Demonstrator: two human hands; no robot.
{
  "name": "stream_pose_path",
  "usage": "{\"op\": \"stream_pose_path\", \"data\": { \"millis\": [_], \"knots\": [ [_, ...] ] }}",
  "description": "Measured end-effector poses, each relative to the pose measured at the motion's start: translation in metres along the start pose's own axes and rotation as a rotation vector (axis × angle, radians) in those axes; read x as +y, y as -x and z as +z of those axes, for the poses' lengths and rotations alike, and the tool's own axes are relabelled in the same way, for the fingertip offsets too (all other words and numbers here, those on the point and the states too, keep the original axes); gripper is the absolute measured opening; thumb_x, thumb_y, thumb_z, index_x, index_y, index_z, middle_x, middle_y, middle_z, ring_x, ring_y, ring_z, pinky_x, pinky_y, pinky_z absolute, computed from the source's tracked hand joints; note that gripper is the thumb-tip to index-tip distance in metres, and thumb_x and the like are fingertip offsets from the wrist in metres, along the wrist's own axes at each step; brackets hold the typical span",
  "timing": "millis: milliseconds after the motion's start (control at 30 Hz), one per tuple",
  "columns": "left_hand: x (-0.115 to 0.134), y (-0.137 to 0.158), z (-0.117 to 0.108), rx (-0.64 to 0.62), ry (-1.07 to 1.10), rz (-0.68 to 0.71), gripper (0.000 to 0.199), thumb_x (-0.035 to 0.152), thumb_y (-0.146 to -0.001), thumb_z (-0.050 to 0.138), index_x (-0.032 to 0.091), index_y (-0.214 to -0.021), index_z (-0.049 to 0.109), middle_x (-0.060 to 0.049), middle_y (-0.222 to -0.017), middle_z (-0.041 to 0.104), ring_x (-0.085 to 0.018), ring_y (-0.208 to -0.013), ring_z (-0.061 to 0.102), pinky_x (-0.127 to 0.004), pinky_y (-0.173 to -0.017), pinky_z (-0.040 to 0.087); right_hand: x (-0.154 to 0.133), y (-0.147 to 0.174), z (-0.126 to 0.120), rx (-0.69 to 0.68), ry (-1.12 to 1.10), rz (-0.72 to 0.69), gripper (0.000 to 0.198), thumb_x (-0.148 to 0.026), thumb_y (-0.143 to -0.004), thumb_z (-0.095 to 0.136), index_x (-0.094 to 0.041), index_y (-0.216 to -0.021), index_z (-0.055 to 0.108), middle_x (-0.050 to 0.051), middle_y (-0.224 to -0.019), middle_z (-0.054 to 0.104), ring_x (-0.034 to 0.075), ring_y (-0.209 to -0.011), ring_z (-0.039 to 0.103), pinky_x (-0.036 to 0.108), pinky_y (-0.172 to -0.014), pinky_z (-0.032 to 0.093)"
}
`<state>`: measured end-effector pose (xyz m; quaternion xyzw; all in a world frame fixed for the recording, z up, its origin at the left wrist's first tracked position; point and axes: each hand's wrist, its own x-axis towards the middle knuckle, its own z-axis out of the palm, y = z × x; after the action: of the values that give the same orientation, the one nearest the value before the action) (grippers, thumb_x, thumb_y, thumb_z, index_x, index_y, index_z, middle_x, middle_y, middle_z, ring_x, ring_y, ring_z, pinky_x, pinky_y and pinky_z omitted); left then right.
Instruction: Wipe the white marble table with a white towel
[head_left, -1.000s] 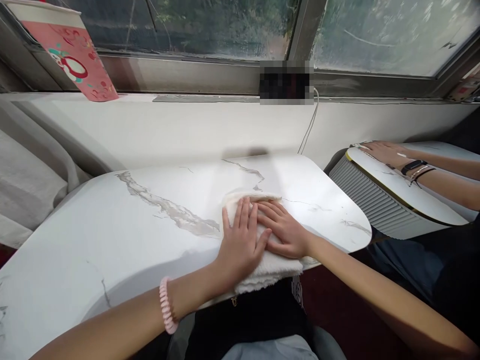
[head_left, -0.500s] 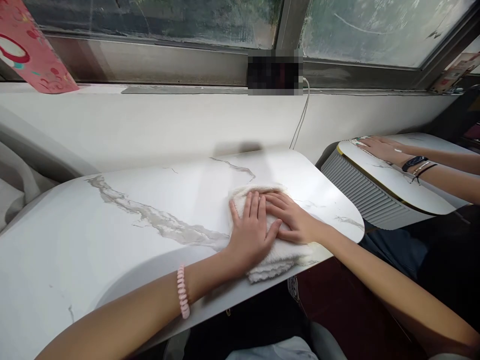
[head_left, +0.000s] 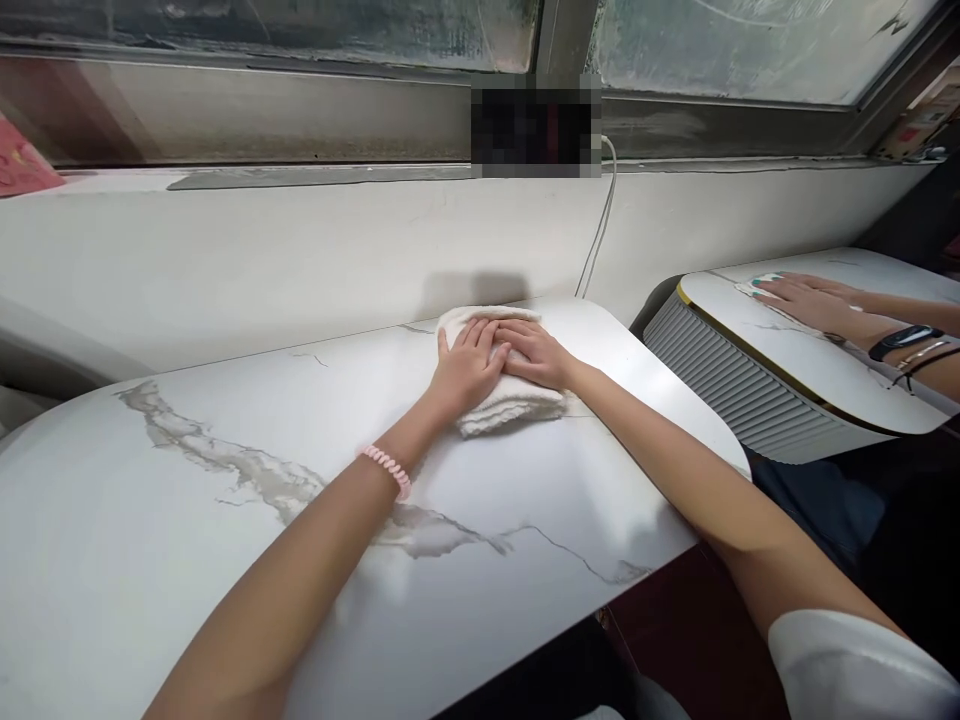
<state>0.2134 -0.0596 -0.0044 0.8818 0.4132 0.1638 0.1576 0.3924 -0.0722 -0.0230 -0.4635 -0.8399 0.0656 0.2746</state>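
Note:
A folded white towel (head_left: 514, 400) lies flat on the white marble-patterned table (head_left: 337, 590), close to its far edge by the wall. My left hand (head_left: 469, 372) rests palm down on the towel, fingers stretched out. Beside it, touching and partly overlapping, my right hand (head_left: 536, 355) also lies flat on the cloth with its fingers extended. Neither hand grips the towel; both press on it from above. A pink coiled band (head_left: 388, 470) circles my left wrist.
To the right, another person's hands (head_left: 810, 298) lie on a white cloth on a second table (head_left: 720, 300) with ribbed sides. A white cable (head_left: 604, 225) hangs down the wall from a blurred dark object (head_left: 532, 130) on the sill. Something pink (head_left: 22, 165) stands at the left.
Both my hands and the towel have slid away from the near edge to the far side of the table. The other person's hands have shifted slightly to the right in view.

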Motion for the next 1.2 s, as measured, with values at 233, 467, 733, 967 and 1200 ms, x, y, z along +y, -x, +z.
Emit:
{"op": "stream_pose_path", "data": {
  "millis": [233, 467, 733, 967, 1200],
  "knots": [
    [-0.002, -0.040, 0.008, 0.062, -0.008, 0.002, 0.051, 0.040, -0.101, 0.020, 0.019, -0.144, 0.039, -0.008, -0.154, 0.041, -0.022, -0.144, 0.030, -0.060, -0.118, 0.004, 0.030, -0.016, -0.014, -0.115, 0.046, 0.060, 0.051, -0.048, -0.096, 0.041, -0.020, -0.138, 0.051, 0.010, -0.148, 0.047, 0.029, -0.139, 0.037, 0.051, -0.116, 0.027],
    [0.023, -0.053, 0.019, 0.047, -0.042, -0.008, 0.052, 0.039, -0.102, 0.017, 0.018, -0.145, 0.038, -0.007, -0.155, 0.038, -0.021, -0.146, 0.026, -0.058, -0.119, 0.005, 0.050, -0.006, -0.035, -0.151, -0.054, 0.105, 0.052, -0.040, -0.089, 0.052, -0.018, -0.137, 0.052, 0.010, -0.149, 0.046, 0.030, -0.140, 0.037, 0.052, -0.118, 0.023],
    [0.050, -0.036, 0.031, 0.038, -0.036, -0.026, 0.058, 0.040, -0.102, 0.015, 0.011, -0.148, 0.036, -0.010, -0.158, 0.031, -0.023, -0.149, 0.020, -0.059, -0.119, 0.004, 0.034, 0.014, -0.058, -0.188, -0.311, 0.162, 0.046, -0.021, -0.076, 0.057, -0.018, -0.122, 0.062, 0.010, -0.140, 0.054, 0.029, -0.132, 0.046, 0.051, -0.112, 0.035],
    [0.069, -0.012, 0.035, 0.045, -0.039, -0.015, 0.057, 0.040, -0.102, 0.019, 0.012, -0.148, 0.037, -0.011, -0.158, 0.032, -0.024, -0.149, 0.021, -0.060, -0.119, 0.004, 0.023, 0.044, -0.058, -0.172, -0.259, 0.140, 0.046, -0.022, -0.079, 0.055, -0.019, -0.125, 0.060, 0.010, -0.142, 0.052, 0.030, -0.136, 0.041, 0.055, -0.115, 0.027],
    [0.096, 0.022, 0.048, 0.062, -0.044, 0.006, 0.059, 0.041, -0.101, 0.019, 0.010, -0.149, 0.036, -0.013, -0.157, 0.031, -0.026, -0.148, 0.022, -0.062, -0.118, 0.006, 0.002, 0.090, -0.063, -0.161, -0.150, 0.103, 0.048, -0.035, -0.086, 0.055, -0.026, -0.134, 0.054, 0.008, -0.144, 0.051, 0.030, -0.138, 0.039, 0.058, -0.115, 0.025]
  ]
}}
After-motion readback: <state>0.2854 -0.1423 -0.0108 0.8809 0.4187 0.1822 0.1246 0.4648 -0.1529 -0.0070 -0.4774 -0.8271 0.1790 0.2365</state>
